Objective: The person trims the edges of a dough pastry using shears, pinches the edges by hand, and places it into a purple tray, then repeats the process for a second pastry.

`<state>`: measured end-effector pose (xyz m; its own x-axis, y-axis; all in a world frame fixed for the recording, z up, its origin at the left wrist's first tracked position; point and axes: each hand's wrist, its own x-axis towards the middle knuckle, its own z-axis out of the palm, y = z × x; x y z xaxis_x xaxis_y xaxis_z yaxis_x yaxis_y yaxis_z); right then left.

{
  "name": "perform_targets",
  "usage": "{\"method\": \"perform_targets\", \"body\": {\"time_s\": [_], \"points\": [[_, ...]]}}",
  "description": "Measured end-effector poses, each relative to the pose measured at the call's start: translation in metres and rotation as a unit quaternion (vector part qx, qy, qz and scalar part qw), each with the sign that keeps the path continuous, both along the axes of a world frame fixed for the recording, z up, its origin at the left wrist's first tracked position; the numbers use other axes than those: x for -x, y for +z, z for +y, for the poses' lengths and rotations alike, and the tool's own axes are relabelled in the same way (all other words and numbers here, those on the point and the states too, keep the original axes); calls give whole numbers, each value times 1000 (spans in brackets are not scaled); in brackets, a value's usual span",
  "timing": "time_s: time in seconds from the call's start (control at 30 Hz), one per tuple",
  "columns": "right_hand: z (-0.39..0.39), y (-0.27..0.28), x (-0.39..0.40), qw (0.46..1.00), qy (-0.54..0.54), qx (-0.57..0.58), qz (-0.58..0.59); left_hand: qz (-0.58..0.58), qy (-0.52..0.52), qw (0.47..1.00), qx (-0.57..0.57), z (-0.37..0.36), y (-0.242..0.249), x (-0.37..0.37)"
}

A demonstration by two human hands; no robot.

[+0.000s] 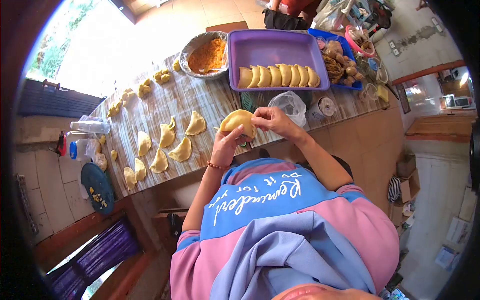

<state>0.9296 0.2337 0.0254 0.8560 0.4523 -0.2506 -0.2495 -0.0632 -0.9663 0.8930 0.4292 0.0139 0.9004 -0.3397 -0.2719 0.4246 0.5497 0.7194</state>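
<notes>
A half-moon dough turnover is held up over the table's front edge. My left hand supports it from below, fingers closed around its lower side. With thumb and fingers pinched, my right hand grips the turnover's right edge. Beyond my hands, a purple tray holds a row of several folded turnovers. Loose turnovers lie on the table to the left of my hands. Behind them is a lined bowl of orange filling.
Small dough lumps line the table's back left. A clear plastic bag and a can stand right of my hands. A blue crate holds food. Plastic containers and a teal plate are at the left end. Another person is behind the table.
</notes>
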Motion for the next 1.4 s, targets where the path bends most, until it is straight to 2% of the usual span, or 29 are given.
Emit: {"method": "perform_targets", "body": {"time_s": [0.1, 0.2, 0.33, 0.43, 0.63, 0.73, 0.87, 0.97, 1.13, 1.27, 1.4], "points": [[3, -5, 2, 998, -23, 45, -42, 3, -1, 1000, 8, 0, -2, 1], [1, -8, 1, 999, -4, 45, 4, 14, 4, 1000, 24, 0, -2, 0], [-6, -14, -5, 991, 22, -108, 74, 18, 3, 1000, 19, 3, -2, -2], [-9, -2, -5, 998, 44, -5, 37, 21, -5, 999, 28, 5, 0, -2], [2, 2, -2, 999, 8, -39, 29, 30, -43, 997, 52, 8, -4, -1], [0, 0, -3, 1000, -1, -15, 9, 19, -58, 997, 57, 10, -8, -1], [-3, 3, -4, 999, 15, -43, 28, 27, -48, 998, 10, 7, 2, -3], [-2, 7, -4, 999, 20, -27, 37, 14, -52, 998, 12, 5, 5, -5], [0, 0, 3, 999, -17, 34, -26, 33, -31, 999, -21, -1, -1, -3], [-5, -4, 7, 999, -5, 11, 34, 36, -41, 998, -44, -1, -1, -2], [-10, -10, 9, 995, -9, -72, 64, 38, -42, 997, -44, -1, 3, -2]]}}
